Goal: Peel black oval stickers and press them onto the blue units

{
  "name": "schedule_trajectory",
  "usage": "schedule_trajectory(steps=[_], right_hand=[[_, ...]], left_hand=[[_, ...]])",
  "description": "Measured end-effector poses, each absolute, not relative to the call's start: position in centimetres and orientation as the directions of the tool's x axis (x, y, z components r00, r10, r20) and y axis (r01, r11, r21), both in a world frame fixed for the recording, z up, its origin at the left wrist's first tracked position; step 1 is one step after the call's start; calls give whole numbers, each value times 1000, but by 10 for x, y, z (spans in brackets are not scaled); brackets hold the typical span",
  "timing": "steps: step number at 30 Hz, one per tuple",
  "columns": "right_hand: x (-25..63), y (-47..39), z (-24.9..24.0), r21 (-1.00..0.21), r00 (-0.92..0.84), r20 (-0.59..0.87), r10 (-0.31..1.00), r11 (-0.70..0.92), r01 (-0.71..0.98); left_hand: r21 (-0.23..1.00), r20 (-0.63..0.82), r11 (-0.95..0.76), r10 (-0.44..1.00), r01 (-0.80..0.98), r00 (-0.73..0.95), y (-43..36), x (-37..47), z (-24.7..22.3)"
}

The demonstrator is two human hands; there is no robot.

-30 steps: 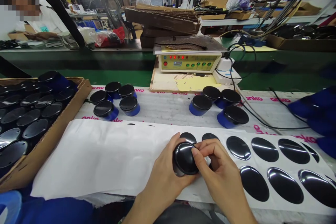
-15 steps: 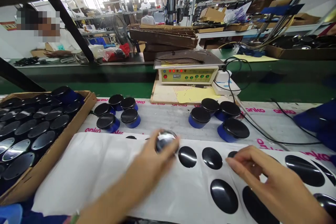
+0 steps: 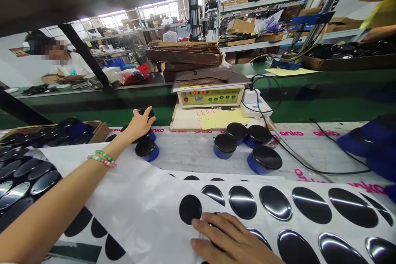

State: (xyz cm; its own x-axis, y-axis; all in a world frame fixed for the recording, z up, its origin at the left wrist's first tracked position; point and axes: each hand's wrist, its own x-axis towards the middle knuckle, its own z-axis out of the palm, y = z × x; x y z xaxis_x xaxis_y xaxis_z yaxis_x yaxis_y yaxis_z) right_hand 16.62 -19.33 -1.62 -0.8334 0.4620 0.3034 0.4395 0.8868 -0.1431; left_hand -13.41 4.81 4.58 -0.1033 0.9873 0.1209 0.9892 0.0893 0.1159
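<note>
My left hand (image 3: 140, 126) reaches to the cluster at the back left. Its fingers are curved around a round blue part with a glossy black top (image 3: 147, 112), partly hidden by the hand. A similar black-topped blue part (image 3: 147, 147) stands just below it. My right hand (image 3: 230, 237) lies spread, palm down, on a white sheet (image 3: 139, 210) with glossy black ovals. By its fingertips shows one black disc (image 3: 190, 209); what lies under the palm is hidden. The sheet's left part is lifted and overlaps the carton.
At left, a cardboard carton (image 3: 100, 132) holds several black-topped parts. More such parts (image 3: 225, 145) stand at centre right. Behind them sits a control box (image 3: 213, 95) with lit red indicators, and a black cable (image 3: 315, 170) crosses the table. A co-worker (image 3: 74, 64) sits far left.
My left hand has moved left and away from me to the cluster, carrying the round part. My right hand has shifted left and flattened. The sheet's left part has risen over the carton.
</note>
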Motion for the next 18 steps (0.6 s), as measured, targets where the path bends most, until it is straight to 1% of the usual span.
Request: schedule_trajectory(steps=[2, 3, 4, 6, 7, 9, 11, 12, 14, 16, 18], right_hand=[[160, -191, -27, -96, -816, 388, 427, 900, 425], [160, -191, -29, -82, -814, 398, 423, 900, 428], [161, -190, -27, -81, -823, 377, 425, 900, 428], [169, -190, -16, -112, -852, 270, 449, 893, 435], [175, -191, -8, -143, -850, 209, 484, 875, 463], [189, -194, 9, -198, -804, 127, 581, 809, 554], [201, -199, 20, -210, -748, 76, 660, 744, 635], [206, -202, 22, -197, -729, 61, 681, 725, 660], [212, -208, 20, -142, -696, 93, 712, 701, 699], [214, -213, 11, -89, -685, 155, 712, 700, 708], [214, -215, 2, -49, -713, 204, 671, 734, 677]], left_hand=[[106, 108, 100, 988, 989, -111, 47, -134, 48], [102, 98, 109, 988, 989, -119, 49, -133, 50], [101, 87, 118, 988, 988, -127, 54, -132, 51], [99, 69, 136, 987, 986, -143, 66, -127, 52], [99, 62, 140, 987, 985, -147, 72, -124, 53], [96, 54, 134, 989, 986, -139, 81, -116, 55], [94, 73, 99, 992, 991, -106, 82, -106, 62], [94, 98, 66, 992, 993, -75, 79, -100, 68], [97, 169, -51, 985, 994, 34, 63, -87, 80], [94, 222, -235, 952, 967, 210, 32, -76, 88], [89, 199, -436, 889, 895, 413, -12, -69, 82]])
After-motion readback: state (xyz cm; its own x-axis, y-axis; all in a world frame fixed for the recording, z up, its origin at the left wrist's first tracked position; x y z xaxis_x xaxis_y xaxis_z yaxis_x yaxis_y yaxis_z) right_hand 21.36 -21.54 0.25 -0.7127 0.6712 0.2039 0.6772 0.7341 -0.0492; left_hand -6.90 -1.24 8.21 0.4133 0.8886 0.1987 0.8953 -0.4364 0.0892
